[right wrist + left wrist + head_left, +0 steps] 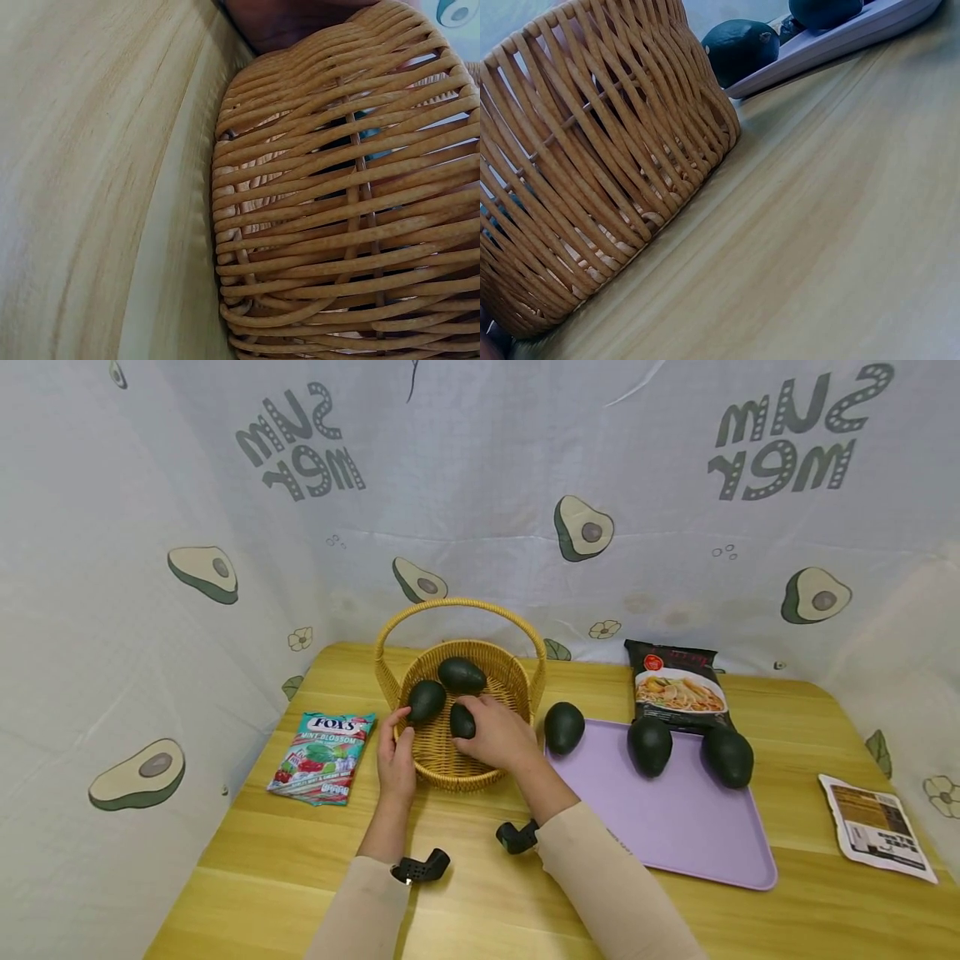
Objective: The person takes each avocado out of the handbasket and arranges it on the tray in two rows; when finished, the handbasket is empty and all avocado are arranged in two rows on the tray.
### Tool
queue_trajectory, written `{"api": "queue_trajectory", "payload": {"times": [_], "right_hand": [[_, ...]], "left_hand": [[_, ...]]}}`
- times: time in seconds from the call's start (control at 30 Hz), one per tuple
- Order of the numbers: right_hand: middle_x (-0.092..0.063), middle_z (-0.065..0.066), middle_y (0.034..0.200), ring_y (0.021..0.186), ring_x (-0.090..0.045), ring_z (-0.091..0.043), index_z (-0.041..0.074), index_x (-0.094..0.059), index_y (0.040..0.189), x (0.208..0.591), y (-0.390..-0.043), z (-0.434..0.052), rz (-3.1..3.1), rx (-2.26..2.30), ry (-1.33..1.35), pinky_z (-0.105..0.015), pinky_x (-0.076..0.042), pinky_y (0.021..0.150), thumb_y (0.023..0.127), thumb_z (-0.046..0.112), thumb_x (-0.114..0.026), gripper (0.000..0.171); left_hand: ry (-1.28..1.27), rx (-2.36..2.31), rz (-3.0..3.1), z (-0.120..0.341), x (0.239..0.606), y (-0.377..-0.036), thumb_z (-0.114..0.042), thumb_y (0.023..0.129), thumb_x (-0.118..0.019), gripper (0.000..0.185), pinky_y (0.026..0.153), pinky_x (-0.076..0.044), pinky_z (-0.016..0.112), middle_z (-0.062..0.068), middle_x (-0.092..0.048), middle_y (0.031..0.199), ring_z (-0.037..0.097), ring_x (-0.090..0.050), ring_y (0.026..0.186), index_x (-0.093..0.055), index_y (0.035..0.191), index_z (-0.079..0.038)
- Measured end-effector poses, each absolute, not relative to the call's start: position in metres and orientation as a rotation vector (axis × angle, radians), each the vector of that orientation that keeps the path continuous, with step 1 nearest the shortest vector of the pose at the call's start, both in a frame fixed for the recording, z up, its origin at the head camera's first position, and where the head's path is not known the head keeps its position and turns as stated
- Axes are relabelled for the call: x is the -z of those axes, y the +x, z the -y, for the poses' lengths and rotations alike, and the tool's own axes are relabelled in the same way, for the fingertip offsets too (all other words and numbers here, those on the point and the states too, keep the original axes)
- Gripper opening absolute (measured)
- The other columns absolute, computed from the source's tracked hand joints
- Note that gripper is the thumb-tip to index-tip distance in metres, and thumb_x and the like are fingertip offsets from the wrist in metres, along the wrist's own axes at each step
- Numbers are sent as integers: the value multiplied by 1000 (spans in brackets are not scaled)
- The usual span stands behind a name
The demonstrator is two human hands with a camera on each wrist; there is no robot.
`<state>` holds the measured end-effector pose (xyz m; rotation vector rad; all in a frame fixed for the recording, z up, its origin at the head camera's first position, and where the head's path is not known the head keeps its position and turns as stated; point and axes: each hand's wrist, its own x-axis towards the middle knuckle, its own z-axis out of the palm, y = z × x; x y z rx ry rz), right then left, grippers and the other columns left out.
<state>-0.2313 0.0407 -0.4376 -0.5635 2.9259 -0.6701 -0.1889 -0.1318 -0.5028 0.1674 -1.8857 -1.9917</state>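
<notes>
Grasping avocado in basket w/ R hand; touching basket's L side w/ L hand, can't tell if gripping. Best to keep hold light, basket steady, wrist clear of handle; prob. avoid bumping other 2 avocados inside. Hidden: avocado's R side, under hand; most basket contents in wrist views.

The right hand grips a dark green avocado inside the wicker basket, beside two more avocados. The left hand touches the basket's left side. On the desk, a candy bag lies left; three avocados line the far edge of a lilac tray, near a noodle packet.
</notes>
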Motion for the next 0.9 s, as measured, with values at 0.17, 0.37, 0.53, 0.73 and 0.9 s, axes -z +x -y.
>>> {"api": "queue_trajectory", "payload": {"times": [0.17, 0.37, 0.53, 0.73, 0.9], "right_hand": [[-57, -7, 148, 130, -60, -29, 24, -55, 146, 438, -230, -41, -2938, 726, -618, -49, -51, 104, 88, 43, -77, 65], [-55, -4, 151, 138, -54, -28, 20, -54, 147, 436, -227, -45, -2943, 943, -666, -48, -46, 112, 89, 40, -77, 65], [-55, -6, 152, 141, -52, -28, 16, -56, 146, 435, -224, -49, -2925, 1239, -763, -48, -46, 113, 88, 35, -80, 65], [-55, -10, 151, 136, -56, -31, 14, -57, 143, 438, -221, -55, -2884, 1616, -761, -48, -55, 100, 85, 24, -84, 65], [-53, -10, 149, 125, -59, -34, 17, -52, 147, 434, -216, -61, -2755, 1829, -614, -52, -55, 98, 86, 20, -82, 68]], "left_hand": [[162, 1997, 1882, 132, 504, -189, -7, 103, -45, 35, 124, -20, 50, 17, -47, 153, 27, -30, 152, -55, 137, 0], [163, 1999, 1887, 133, 503, -188, -9, 104, -44, 35, 125, -20, 51, 16, -45, 154, 28, -29, 152, -54, 137, -1], [167, 1996, 1901, 134, 503, -187, -9, 104, -44, 36, 125, -18, 54, 17, -44, 156, 29, -26, 154, -53, 138, -1], [177, 1997, 1902, 134, 502, -187, -9, 104, -44, 36, 126, -17, 53, 16, -43, 156, 29, -26, 155, -53, 138, -2], [171, 1995, 1905, 133, 502, -187, -8, 104, -44, 36, 126, -17, 53, 16, -43, 157, 30, -25, 155, -54, 138, -1]]}}
